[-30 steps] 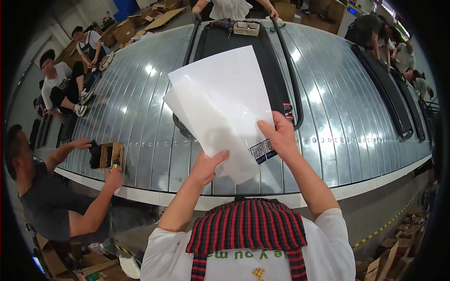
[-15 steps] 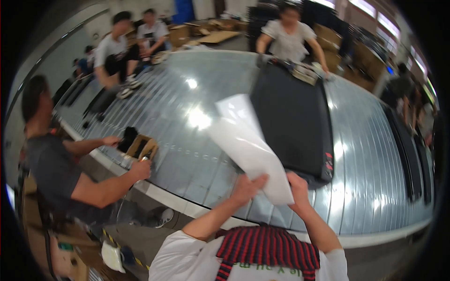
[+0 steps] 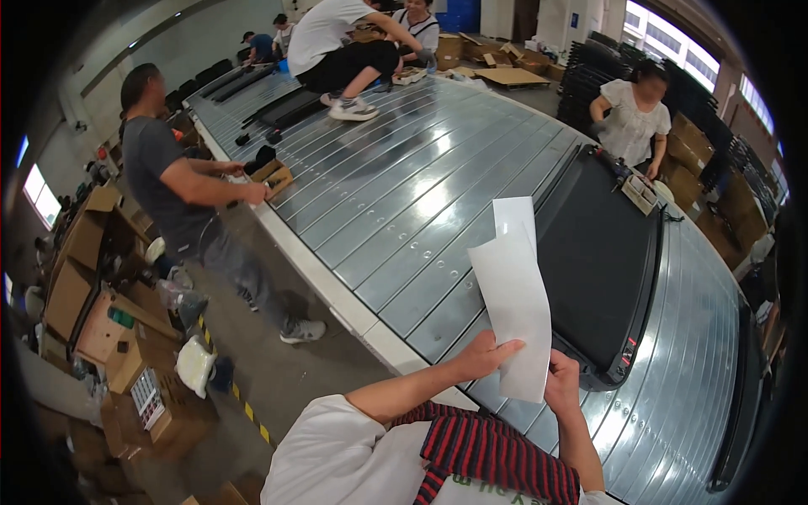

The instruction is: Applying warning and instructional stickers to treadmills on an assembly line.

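Both hands [image 3: 484, 358] [image 3: 562, 383] pinching white sheets [image 3: 515, 295] btm edge

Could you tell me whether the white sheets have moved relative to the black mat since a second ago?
Yes. The white sheets covered the black mat earlier; now they sit off its left edge, held by the left hand and right hand.
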`<state>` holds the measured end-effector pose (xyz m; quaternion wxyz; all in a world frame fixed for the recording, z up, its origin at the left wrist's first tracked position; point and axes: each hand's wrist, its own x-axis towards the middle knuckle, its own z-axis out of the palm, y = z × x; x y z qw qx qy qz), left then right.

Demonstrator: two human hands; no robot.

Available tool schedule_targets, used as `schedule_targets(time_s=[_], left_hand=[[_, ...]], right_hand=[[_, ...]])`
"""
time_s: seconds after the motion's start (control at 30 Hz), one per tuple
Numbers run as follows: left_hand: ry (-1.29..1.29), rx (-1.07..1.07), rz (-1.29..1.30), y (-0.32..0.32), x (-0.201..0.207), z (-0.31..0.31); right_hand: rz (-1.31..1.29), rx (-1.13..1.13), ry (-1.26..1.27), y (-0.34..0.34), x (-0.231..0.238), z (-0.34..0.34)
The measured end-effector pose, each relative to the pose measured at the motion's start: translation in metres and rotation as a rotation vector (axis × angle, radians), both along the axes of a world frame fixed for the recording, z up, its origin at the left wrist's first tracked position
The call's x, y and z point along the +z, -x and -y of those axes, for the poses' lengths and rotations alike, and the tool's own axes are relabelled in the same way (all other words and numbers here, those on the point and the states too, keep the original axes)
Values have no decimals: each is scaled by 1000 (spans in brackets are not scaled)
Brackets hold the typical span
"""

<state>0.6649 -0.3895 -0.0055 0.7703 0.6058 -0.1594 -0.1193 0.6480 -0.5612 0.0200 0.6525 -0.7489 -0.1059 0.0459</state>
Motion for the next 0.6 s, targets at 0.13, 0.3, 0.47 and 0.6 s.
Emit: schedule_targets(time_s=[0.13,0.3,0.47,0.6], left_hand=[[-35,23,-150,16,-22,6],[47,178,-256,58,-32,-2],[44,206,-596,82,-39,1],[199,201,-598,86,-46,-4]], right_hand=[[-39,32,105,10,-8,6],[20,83,143,31,-33,-1],[-390,225,-64,44,-70,12],[-515,159,-268,47,-78,4]])
